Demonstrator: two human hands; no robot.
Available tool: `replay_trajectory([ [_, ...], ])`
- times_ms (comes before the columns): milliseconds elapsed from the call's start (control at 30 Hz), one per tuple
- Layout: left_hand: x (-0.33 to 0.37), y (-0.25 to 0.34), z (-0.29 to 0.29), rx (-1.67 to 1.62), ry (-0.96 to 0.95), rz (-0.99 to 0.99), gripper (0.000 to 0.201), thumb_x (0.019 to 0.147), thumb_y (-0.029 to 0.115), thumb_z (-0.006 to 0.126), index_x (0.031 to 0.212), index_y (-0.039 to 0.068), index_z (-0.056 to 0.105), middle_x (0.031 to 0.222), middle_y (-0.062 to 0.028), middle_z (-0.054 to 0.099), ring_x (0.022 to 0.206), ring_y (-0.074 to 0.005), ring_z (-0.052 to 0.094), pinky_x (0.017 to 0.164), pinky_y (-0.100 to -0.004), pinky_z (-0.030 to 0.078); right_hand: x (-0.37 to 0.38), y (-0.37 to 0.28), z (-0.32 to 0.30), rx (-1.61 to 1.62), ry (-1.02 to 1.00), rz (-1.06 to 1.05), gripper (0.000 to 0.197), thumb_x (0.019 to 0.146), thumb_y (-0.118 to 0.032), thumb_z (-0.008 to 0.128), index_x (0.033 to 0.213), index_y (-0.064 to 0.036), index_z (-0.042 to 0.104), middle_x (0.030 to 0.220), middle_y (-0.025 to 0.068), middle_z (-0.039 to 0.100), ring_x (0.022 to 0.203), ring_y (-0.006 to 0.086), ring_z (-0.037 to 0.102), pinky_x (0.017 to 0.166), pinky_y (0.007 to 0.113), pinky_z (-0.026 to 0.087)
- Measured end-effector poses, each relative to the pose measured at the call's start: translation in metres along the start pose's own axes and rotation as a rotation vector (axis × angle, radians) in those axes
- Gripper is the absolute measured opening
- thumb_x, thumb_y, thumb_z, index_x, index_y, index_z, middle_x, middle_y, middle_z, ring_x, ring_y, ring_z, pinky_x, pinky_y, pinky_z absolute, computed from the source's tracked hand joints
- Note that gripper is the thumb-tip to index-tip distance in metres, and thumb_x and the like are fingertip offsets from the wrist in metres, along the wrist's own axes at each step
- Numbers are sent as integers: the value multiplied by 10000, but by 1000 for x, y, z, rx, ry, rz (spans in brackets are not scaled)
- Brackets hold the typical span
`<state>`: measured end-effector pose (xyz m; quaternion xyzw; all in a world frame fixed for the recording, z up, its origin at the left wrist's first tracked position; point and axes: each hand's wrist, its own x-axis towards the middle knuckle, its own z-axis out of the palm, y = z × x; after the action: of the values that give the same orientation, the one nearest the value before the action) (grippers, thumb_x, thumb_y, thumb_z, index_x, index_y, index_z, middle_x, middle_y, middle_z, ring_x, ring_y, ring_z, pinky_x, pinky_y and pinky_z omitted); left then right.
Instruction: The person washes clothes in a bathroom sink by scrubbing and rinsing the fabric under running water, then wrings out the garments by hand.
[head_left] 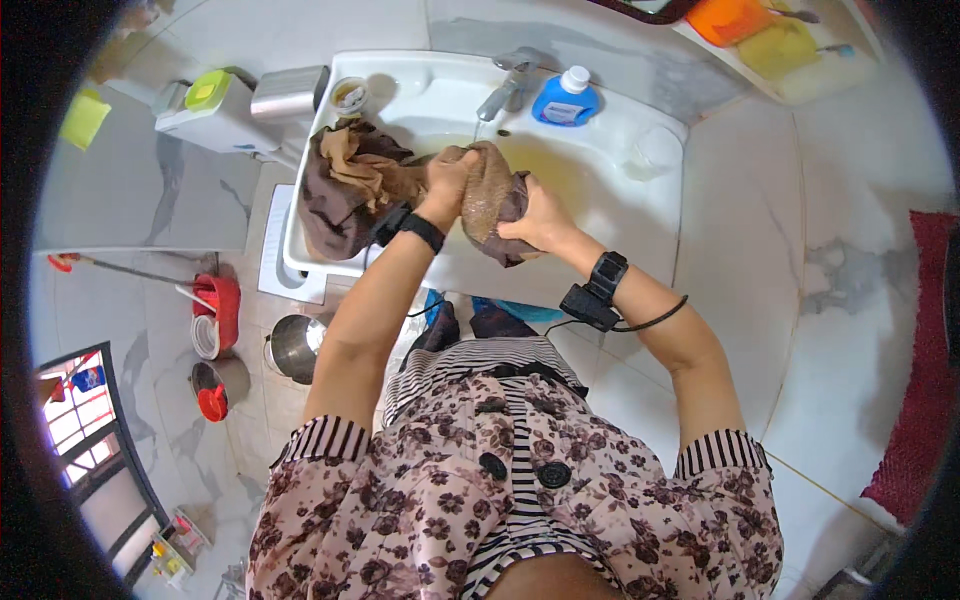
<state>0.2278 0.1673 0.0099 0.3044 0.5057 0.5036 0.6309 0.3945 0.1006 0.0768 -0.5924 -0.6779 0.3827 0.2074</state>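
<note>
Floral fabric of the person's pink-and-maroon shirt [420,470], with striped cuffs and a striped front band, fills the lower middle of the head view, nearest the camera. Both bare forearms reach up from it over a white sink [655,235], each wearing a black wrist strap: one on the left wrist [422,230], one on the right [606,275].

Above the basin, the left hand [448,180] has its fingers clamped around a bunched part of a wet-looking brown cloth [487,195]. The right hand [543,217] grips the same bundle at its other side, thumb toward the camera and the remaining fingers mostly hidden behind the fabric. To the left, dark brown and tan folds lie heaped over the sink's left rim; they appear to join the bundle at the left hand.

Yellowish water [560,160] shows in the basin. Just beyond the bundle stands a metal tap [505,88]; right of it, on the back ledge, is a blue bottle [565,104] with a white cap, and at the back left corner a small round tub [349,95]. Down on the tiled floor at left are a shiny metal pot [294,348] and a red bucket [226,300].
</note>
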Motion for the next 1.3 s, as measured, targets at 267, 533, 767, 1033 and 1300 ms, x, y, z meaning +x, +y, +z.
replay_trajectory([
  [267, 25, -49, -16, 170, 121, 40, 214, 765, 144, 694, 881, -33, 658, 837, -131, 673, 737, -202, 630, 655, -330, 488, 5, -10, 5, -330, -52, -36, 599, 546, -302, 773, 966, 47, 525, 887, 240, 624, 835, 382, 628, 756, 436, 515],
  [533, 9, -47, 9, 265, 32, 56, 129, 835, 97, 607, 899, -16, 607, 828, -56, 614, 712, -150, 586, 646, -288, 499, -5, 10, 5, -359, 17, 12, 617, 547, -297, 773, 983, 64, 528, 889, 233, 626, 870, 366, 625, 771, 429, 512],
  [767, -19, 11, 40, 123, -251, -475, 488, 837, 258, 677, 1236, 131, 427, 1214, -93, 485, 1110, -245, 469, 826, -405, 472, -38, 47, -48, 27, 255, 0, 567, 544, -275, 753, 981, 35, 570, 936, 227, 636, 882, 348, 631, 763, 414, 505],
  [1033, -17, 17, -29, 521, -130, -76, 510, 800, 192, 704, 1230, 51, 468, 1209, -135, 515, 998, -233, 561, 802, -370, 478, -118, 72, -101, -515, 526, 198, 608, 577, -213, 764, 1091, 3, 522, 904, 179, 626, 826, 352, 624, 721, 419, 507],
  [1300, -26, 69, -88, 1258, 132, 877, 323, 743, 90, 683, 1042, 20, 584, 1046, -178, 562, 1017, -316, 534, 882, -399, 418, -143, 179, -43, -807, 50, 651, 773, 662, -301, 802, 1210, 29, 367, 1191, 243, 424, 1040, 400, 515, 831, 442, 508],
])
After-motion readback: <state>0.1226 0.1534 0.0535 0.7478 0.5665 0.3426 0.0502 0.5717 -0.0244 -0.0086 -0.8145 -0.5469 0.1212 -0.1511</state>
